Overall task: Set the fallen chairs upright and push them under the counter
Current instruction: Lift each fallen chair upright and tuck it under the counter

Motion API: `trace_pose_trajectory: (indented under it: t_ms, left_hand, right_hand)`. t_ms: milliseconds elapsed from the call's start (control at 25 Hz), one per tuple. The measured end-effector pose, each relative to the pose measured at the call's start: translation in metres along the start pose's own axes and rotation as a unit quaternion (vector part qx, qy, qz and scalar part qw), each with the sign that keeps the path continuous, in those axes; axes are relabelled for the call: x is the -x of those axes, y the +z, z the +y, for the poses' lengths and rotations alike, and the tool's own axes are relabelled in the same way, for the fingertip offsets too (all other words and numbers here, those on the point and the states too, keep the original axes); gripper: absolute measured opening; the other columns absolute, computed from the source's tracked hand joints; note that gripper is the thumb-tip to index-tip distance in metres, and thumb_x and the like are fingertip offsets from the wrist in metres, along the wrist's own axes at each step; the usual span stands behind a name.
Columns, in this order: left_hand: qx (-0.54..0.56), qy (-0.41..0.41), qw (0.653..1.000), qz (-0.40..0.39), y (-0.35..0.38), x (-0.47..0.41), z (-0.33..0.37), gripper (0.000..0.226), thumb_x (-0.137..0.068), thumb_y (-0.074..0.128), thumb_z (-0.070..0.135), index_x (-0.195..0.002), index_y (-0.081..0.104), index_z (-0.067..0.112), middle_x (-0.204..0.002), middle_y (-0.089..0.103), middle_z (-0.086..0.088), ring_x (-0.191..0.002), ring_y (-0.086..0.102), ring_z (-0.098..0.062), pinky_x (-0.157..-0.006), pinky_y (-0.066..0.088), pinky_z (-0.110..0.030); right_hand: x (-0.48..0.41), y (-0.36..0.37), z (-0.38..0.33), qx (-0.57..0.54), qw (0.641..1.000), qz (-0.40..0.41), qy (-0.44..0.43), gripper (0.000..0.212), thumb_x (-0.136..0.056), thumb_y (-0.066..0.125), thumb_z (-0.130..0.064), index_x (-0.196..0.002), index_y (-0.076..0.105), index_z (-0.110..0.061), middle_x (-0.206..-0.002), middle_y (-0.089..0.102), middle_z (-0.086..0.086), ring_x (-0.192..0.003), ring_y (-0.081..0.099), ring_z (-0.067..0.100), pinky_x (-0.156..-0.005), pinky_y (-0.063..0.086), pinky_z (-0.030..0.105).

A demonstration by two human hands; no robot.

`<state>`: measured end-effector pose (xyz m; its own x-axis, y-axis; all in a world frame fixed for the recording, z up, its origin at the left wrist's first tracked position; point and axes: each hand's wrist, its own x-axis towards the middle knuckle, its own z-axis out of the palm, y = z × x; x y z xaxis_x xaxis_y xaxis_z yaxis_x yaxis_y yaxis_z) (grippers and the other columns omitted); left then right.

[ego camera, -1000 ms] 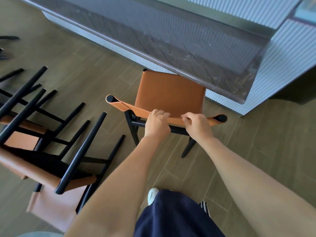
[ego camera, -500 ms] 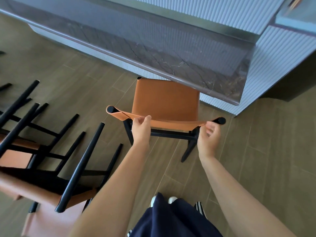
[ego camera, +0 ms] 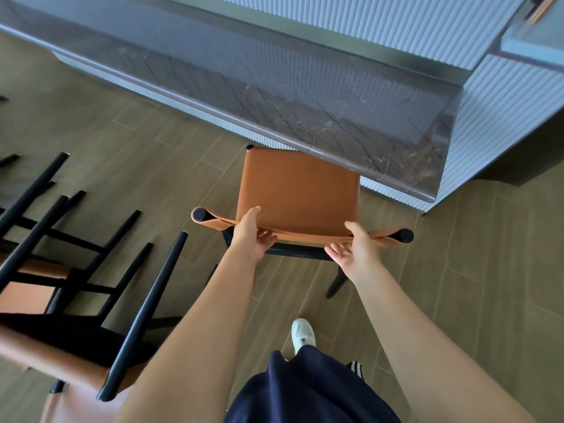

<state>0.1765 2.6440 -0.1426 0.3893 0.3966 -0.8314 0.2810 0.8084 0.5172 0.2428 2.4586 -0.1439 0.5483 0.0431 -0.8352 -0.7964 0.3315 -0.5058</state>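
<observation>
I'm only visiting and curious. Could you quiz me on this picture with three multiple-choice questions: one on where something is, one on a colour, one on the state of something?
1. Relative to the counter, the upright chair is:
A. on top of it
B. with its seat partly under the edge
C. across the room

2. The upright chair's seat is:
A. green
B. orange
C. white

3. The other chairs at the left are:
A. upright in a row
B. stacked on the counter
C. tipped over, legs sticking up

Answers:
1 B, the counter's edge covers the seat's far corner.
2 B, the seat is plainly orange, on a black frame.
3 C, their black legs point upward and their backs lie low by the floor.
</observation>
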Motion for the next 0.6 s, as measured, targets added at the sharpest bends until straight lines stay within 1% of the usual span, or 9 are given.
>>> trace_pose_trajectory:
  t_ms: [120,240,320,400,440,480,520,600]
  left_hand:
    - [0.005,-0.013,0.999,0.032,0.004,-0.010,0.006,0.043,-0.088,0.063,0.028,-0.124,0.047,0.012,-0.114,0.058,-0.012,-0.099,0.062,-0.028,-0.081,0.055,-0.045]
    - [0.031,-0.026,0.998,0.050,0.002,-0.017,0.011,0.044,-0.089,0.059,0.021,-0.130,0.048,0.011,-0.112,0.060,-0.014,-0.098,0.063,-0.032,-0.080,0.056,-0.053]
    - [0.020,-0.038,0.998,0.053,0.003,-0.020,0.022,0.045,-0.091,0.051,0.009,-0.136,0.045,0.008,-0.111,0.060,-0.016,-0.095,0.064,-0.035,-0.069,0.058,-0.055]
    - [-0.004,-0.063,0.997,0.051,0.006,-0.023,0.035,0.040,-0.093,0.045,0.000,-0.133,0.046,0.001,-0.116,0.060,-0.021,-0.100,0.063,-0.039,-0.057,0.056,-0.051]
    - [-0.013,-0.081,0.995,0.048,0.007,-0.024,0.040,0.038,-0.093,0.045,-0.002,-0.131,0.047,-0.002,-0.118,0.059,-0.024,-0.103,0.062,-0.040,-0.057,0.056,-0.050]
    - [-0.015,-0.093,0.995,0.043,0.009,-0.026,0.044,0.037,-0.093,0.044,-0.004,-0.129,0.047,-0.004,-0.120,0.058,-0.024,-0.105,0.061,-0.041,-0.062,0.056,-0.049]
    - [-0.013,-0.096,0.995,0.039,0.009,-0.026,0.046,0.036,-0.093,0.044,-0.005,-0.129,0.047,-0.006,-0.122,0.057,-0.024,-0.109,0.059,-0.041,-0.070,0.056,-0.049]
    - [-0.009,-0.095,0.995,0.018,0.012,-0.028,0.052,0.034,-0.094,0.042,-0.007,-0.127,0.046,-0.009,-0.123,0.054,-0.024,-0.117,0.054,-0.042,-0.089,0.050,-0.051]
  right_hand:
    - [-0.008,0.006,-0.008,-0.048,0.998,-0.011,0.030,0.045,-0.088,0.066,-0.010,-0.129,0.050,-0.008,-0.122,0.048,0.022,-0.105,0.058,0.036,-0.075,0.059,0.049]
    - [-0.015,0.002,-0.012,-0.071,0.996,-0.022,0.042,0.039,-0.091,0.060,-0.009,-0.128,0.051,-0.006,-0.122,0.053,0.023,-0.101,0.059,0.038,-0.065,0.059,0.052]
    - [-0.021,0.002,-0.018,-0.066,0.997,-0.018,0.036,0.037,-0.093,0.051,0.002,-0.129,0.049,-0.002,-0.124,0.052,0.023,-0.097,0.058,0.041,-0.061,0.058,0.054]
    - [-0.027,0.007,-0.023,-0.077,0.997,0.005,0.032,0.040,-0.090,0.044,0.012,-0.129,0.047,0.001,-0.119,0.050,0.022,-0.095,0.055,0.041,-0.059,0.057,0.056]
    - [-0.030,0.010,-0.024,-0.082,0.996,0.016,0.026,0.042,-0.089,0.042,0.015,-0.129,0.046,0.002,-0.117,0.050,0.022,-0.096,0.054,0.042,-0.060,0.057,0.057]
    - [-0.031,0.014,-0.026,-0.082,0.996,0.022,0.020,0.042,-0.088,0.041,0.016,-0.128,0.046,0.003,-0.116,0.049,0.022,-0.097,0.054,0.043,-0.062,0.056,0.058]
    - [-0.030,0.015,-0.026,-0.083,0.996,0.028,0.014,0.041,-0.088,0.039,0.017,-0.126,0.045,0.003,-0.114,0.049,0.023,-0.097,0.054,0.044,-0.063,0.056,0.059]
    - [-0.032,0.019,-0.030,-0.086,0.996,0.033,0.006,0.035,-0.088,0.037,0.018,-0.118,0.047,0.003,-0.109,0.049,0.024,-0.091,0.054,0.046,-0.060,0.054,0.060]
